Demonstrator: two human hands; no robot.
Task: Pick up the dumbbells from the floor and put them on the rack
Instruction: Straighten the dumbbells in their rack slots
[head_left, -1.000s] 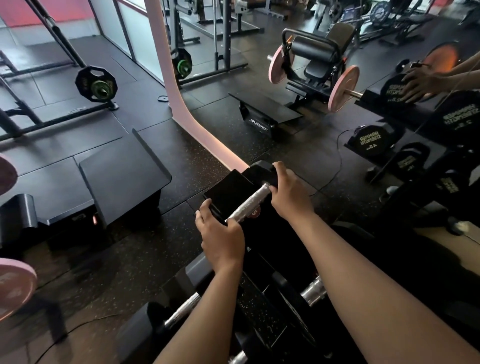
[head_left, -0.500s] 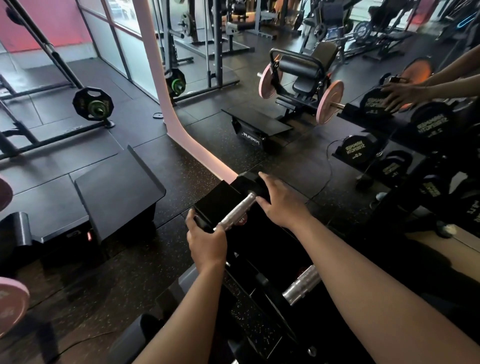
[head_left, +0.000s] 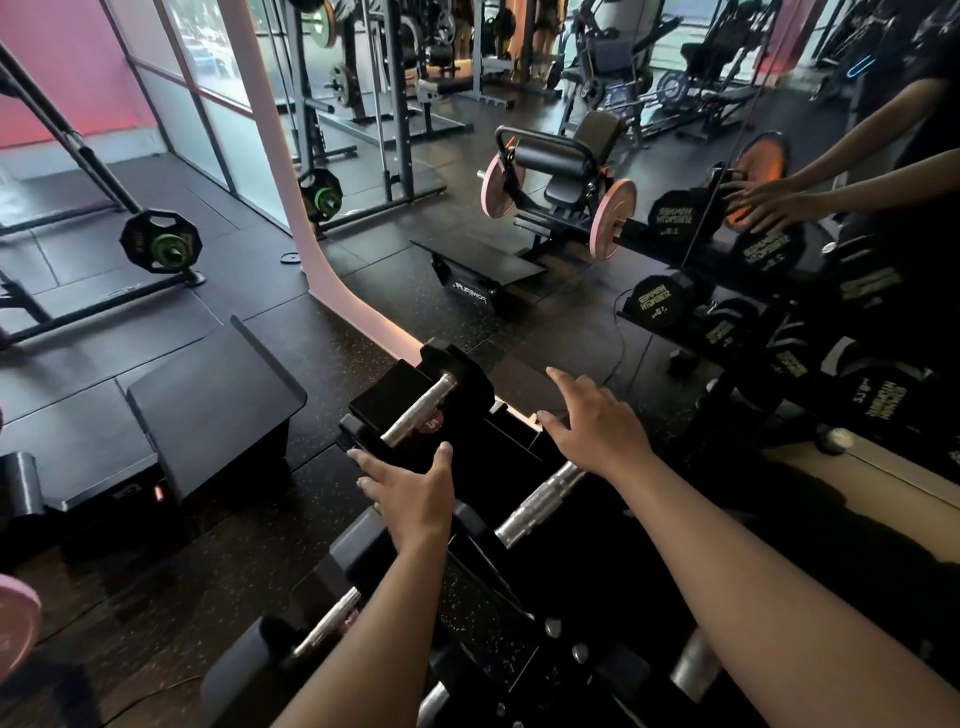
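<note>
Neither of my hands grips anything: my left hand (head_left: 410, 493) is spread flat with fingers splayed just short of the near head of the black hex-headed dumbbell with the knurled steel handle (head_left: 418, 408), and my right hand (head_left: 592, 421) hovers open beside its far end, clear of the metal. That dumbbell lies at the end of the black angled metal rack (head_left: 519, 467), its handle running away from me, both heads seated in the cradle. I judge it placed, and my palms sit close only to catch it should it roll or shift.

Nearer to me, a second dumbbell with a chrome handle (head_left: 540, 501) rests in the next slot, and a third steel-handled dumbbell (head_left: 324, 621) sits on a lower tier to my left. Whether more remain on the floor I cannot tell from here.

Underfoot is black speckled rubber gym flooring (head_left: 363, 322), grippy and forgiving if a weight drops. A wall mirror (head_left: 675, 130) on my right doubles the rack and my arms. Left stands a low black padded platform (head_left: 208, 384), and beyond it a barbell loaded with a black plate with a green hub (head_left: 161, 247).
</note>
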